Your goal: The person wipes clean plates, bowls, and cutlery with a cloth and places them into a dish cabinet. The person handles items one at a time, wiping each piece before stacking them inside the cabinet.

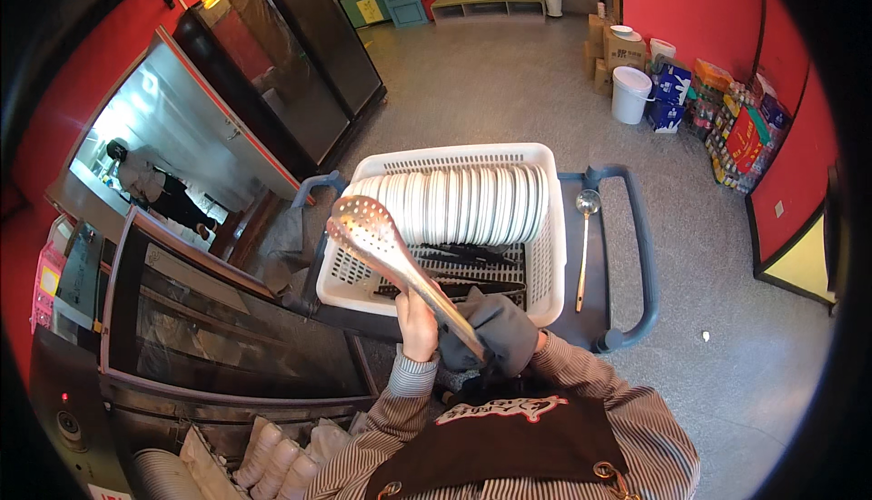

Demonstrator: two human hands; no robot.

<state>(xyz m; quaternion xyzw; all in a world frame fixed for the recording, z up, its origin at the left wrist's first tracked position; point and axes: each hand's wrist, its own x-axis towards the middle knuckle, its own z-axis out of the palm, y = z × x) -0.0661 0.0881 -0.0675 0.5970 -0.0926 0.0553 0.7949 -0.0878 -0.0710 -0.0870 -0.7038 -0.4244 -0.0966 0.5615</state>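
My left hand [417, 328] grips a shiny metal serving utensil [381, 234] with a perforated, spoon-shaped head, which looks like serving tongs. Its head points up and to the left. A dark grey cloth [501, 330] lies around the lower handle end, held by my right hand [542, 341], which the cloth mostly hides. Just beyond my hands stands a white plastic basket [555, 261] with perforated walls. White plates [456, 204] stand on edge in a long row along its far side. Dark utensils [477, 287], apparently tongs, lie on the basket floor nearer me.
The basket rests on a dark trolley with a blue-grey handle [650, 261]. A metal ladle [586, 241] lies on its right side. At left are a glass-fronted cabinet [225, 336] and a doorway with another person [150, 183]. A white bucket [630, 95] stands by the right wall.
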